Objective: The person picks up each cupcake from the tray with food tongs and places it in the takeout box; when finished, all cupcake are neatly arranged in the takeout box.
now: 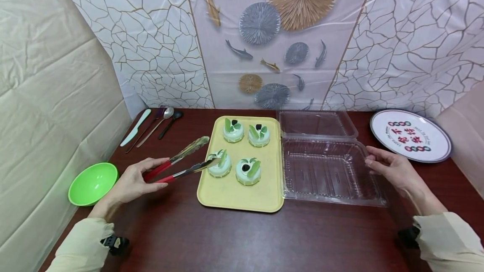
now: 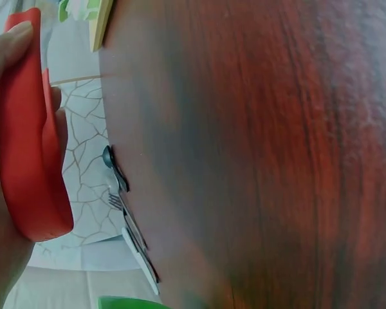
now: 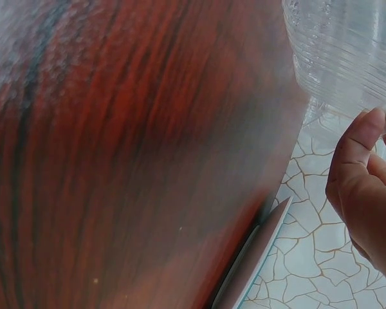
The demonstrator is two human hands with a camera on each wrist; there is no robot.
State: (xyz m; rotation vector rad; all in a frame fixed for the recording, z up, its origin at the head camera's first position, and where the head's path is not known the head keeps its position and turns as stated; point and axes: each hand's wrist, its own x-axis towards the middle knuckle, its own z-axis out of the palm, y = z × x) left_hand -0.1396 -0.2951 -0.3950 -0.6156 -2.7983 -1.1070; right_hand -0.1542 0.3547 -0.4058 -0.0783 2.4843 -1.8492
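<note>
Head view: a yellow tray [image 1: 227,196] sits on the dark wooden surface [image 1: 230,238], bearing four round green-topped cakes [image 1: 259,137]. Left of the tray, the left hand [image 1: 132,181] grips red-handled tongs [image 1: 185,152], its fingers and thumb wrapped round the handles; the left wrist view shows the thumb pressed along one red handle. The tongs stand spread, their metal tips reaching beyond the fingers toward the tray. The lower tip overlaps the near-left cake [image 1: 219,171]; whether it touches cannot be told.

Against the tray's right edge lies an open clear container [image 1: 314,171]. The right hand [image 1: 393,171] is at the container's side farthest from the tray, thumb and fingers narrowly pinching its rim, so the container lies between fingers and tray.

Farther right of the tray is a white plate [image 1: 412,135]; well left of it, a green bowl [image 1: 92,184].
</note>
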